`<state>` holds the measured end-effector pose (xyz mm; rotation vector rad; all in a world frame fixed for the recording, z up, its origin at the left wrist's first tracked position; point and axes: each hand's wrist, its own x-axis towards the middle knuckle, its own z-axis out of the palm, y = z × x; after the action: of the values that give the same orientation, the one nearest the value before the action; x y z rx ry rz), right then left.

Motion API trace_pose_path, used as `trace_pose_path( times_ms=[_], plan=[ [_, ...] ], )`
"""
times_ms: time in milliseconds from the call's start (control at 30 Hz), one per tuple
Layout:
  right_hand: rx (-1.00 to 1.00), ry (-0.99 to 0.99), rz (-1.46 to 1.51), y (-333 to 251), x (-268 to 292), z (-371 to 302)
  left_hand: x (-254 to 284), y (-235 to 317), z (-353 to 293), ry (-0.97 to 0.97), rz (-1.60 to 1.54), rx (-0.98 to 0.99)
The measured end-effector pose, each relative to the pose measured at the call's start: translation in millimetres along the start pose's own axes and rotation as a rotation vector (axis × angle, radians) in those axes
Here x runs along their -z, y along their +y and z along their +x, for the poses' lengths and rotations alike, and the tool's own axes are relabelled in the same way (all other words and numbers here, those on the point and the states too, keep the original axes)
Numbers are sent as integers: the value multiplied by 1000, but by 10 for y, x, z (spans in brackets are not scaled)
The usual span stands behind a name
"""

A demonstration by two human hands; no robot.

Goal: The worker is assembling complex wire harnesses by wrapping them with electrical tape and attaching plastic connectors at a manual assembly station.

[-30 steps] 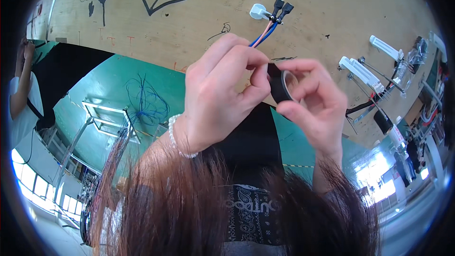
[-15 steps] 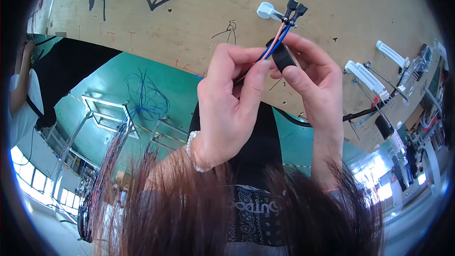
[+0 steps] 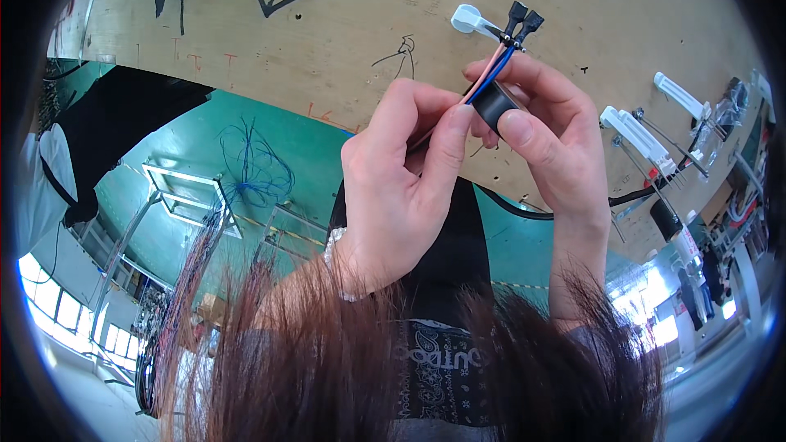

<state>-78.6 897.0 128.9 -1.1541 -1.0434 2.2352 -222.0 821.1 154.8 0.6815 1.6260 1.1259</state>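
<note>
Wires [image 3: 494, 75], pink and blue, centre of the frame: we are pinching these between thumb and forefinger of the left hand [image 3: 393, 187].
Tape [image 3: 494, 108], black roll, just right of centre, beside the wires: we are gripping it in the right hand [image 3: 558, 147].
Plugs [image 3: 530, 23], black, upper centre, topping the wires.
Handling: we are judging the wires light and springy, best held just below the plugs; the tape light, firm, best held by its rims.

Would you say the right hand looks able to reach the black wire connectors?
Probably yes: nothing visible blocks the right hand from the black wire connectors, though it holds a black tape roll.
</note>
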Motion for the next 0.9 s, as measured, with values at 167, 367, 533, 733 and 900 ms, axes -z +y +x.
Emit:
trace_pose_path(
  times_ms=[167,367,533,733,900],
  plan=[
    [0,-29,-24,-34,-2,9,17,-58,11,3,40,-9],
    [-17,-2,-50,-108,-49,-116,-8,-105,-1,3,-20,54],
    [10,90,-26,-245,-326,-286,-32,-185,-58,48,-82,-52],
    [31,220,147,132,-508,92,48,42,-46,-58,-275,336],
    [239,-22,376,573,-352,231,105,44,-19,-100,-247,267]
  ],
)
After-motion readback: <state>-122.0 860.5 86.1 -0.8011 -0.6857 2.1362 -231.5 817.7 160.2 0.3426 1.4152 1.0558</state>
